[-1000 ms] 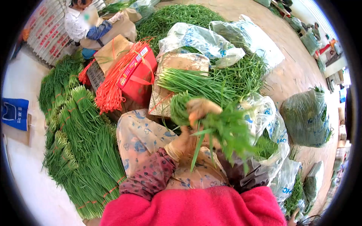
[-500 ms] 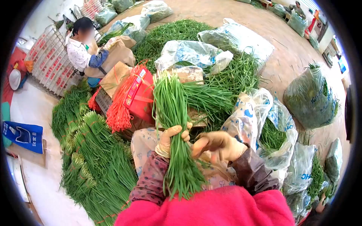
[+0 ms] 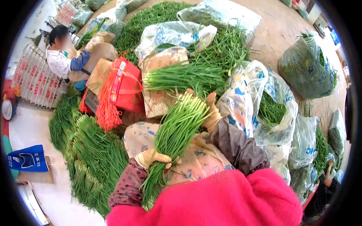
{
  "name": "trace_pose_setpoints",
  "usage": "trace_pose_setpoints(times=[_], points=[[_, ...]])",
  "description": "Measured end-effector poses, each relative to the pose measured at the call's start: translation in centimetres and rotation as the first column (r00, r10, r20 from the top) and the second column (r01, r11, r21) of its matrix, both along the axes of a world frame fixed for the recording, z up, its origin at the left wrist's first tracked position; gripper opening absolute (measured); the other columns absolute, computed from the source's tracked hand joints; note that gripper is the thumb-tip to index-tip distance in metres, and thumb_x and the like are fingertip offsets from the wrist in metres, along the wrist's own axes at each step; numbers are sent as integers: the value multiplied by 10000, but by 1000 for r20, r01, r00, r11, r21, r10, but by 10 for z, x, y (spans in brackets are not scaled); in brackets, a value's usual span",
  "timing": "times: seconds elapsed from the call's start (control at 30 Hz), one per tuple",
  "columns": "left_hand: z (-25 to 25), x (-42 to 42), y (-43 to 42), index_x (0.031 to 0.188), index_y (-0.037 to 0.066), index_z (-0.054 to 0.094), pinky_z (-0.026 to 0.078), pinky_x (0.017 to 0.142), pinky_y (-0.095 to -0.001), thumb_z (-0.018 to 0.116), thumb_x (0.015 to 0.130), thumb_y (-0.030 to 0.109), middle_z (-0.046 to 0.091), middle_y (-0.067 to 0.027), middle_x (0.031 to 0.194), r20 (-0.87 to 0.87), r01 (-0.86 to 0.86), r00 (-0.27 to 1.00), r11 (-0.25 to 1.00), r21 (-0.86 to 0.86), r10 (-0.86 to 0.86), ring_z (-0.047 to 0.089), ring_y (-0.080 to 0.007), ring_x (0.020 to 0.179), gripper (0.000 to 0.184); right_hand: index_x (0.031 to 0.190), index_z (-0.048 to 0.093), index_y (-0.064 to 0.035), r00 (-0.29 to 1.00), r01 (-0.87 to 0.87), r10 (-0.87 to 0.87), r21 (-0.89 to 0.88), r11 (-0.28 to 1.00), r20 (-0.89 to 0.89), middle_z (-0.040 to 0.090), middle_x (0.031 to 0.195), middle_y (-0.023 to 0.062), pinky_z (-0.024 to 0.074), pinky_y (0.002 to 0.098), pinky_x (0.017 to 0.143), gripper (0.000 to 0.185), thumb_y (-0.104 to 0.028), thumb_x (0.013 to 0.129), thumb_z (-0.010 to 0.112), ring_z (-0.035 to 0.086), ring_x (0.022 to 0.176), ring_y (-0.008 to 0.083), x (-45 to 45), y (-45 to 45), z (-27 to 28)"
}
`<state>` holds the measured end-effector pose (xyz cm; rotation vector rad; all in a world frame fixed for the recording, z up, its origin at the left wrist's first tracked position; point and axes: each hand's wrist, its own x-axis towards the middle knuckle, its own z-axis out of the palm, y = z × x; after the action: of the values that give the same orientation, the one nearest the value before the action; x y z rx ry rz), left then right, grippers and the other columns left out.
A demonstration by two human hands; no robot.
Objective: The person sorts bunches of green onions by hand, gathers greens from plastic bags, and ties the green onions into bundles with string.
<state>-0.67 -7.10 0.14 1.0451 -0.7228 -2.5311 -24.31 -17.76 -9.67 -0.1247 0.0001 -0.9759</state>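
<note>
"Green stalks, gathered in a bundle [image 3: 180, 126], slant above the patterned plastic [image 3: 138, 133] on the person's lap, pale ends upward, leaf tips toward the pink sweater [image 3: 218, 199]. What has hold of them?"

"The left hand [image 3: 151, 157]. Its fingers are closed around the leafy lower part, thumb across the front. I'd guess the grip sits there because leaves splay most at that end."

"And the right hand [image 3: 213, 115]?"

"Beside the pale ends, and it looks open: thumb raised clear, a fingertip showing past the far edge. The other fingers are hidden behind the stalks, so I can't tell how hard they press. Probably it steadies the upper end, well away from the left hand's grip."

"Why are loose stalks [image 3: 184, 75] spread on the worn board [image 3: 156, 105]?"

"They lie roughly parallel just beyond the bundle, pale ends to the left, which likely stops them tangling."

"Those orange-red strands [image 3: 107, 115]?"

"Draped against the red box [image 3: 132, 92], ends hanging, probably so that single ones pull free easily. Reddish bands show on some bunches [image 3: 100, 158] packed close at the left, perhaps to save floor space."
</note>
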Motion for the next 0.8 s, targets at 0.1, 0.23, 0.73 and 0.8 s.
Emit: trace_pose_setpoints(times=[0.1,0.23,0.73,0.8], points=[[-21,4,21,1213,-4,534,482,575,-273,715,721,144,668,-145,992,31,41,999,998,54,-43,591,-172,630,545,1345,436,-97,960,71,-55,47,996,-275,587,1066,41,521,370,751,591,-427,883,601,592,907,209,-10,-9,12],[-13,-3,32,1188,3,570,456,527,-274,693,730,107,666,-135,1010,42,-14,999,998,61,11,567,-157,588,485,1181,508,-23,705,184,43,241,953,-708,443,677,-52,359,238,474,330,-278,1005,396,390,509,92,-19,-22,30],[-14,16,42,1239,13,503,463,492,-276,732,718,197,658,-153,996,48,-146,989,983,108,142,560,-170,571,598,1216,567,-64,158,-375,-440,-466,801,-884,633,1123,101,523,314,735,514,-275,779,735,630,956,187,-42,-12,79],[-15,17,41,1218,2,508,466,510,-272,737,717,177,656,-139,988,125,-117,986,991,61,109,565,-168,585,578,1228,547,-44,59,-698,-691,-525,487,-720,583,1200,135,496,336,887,623,-253,690,785,575,1114,263,-13,3,103]])
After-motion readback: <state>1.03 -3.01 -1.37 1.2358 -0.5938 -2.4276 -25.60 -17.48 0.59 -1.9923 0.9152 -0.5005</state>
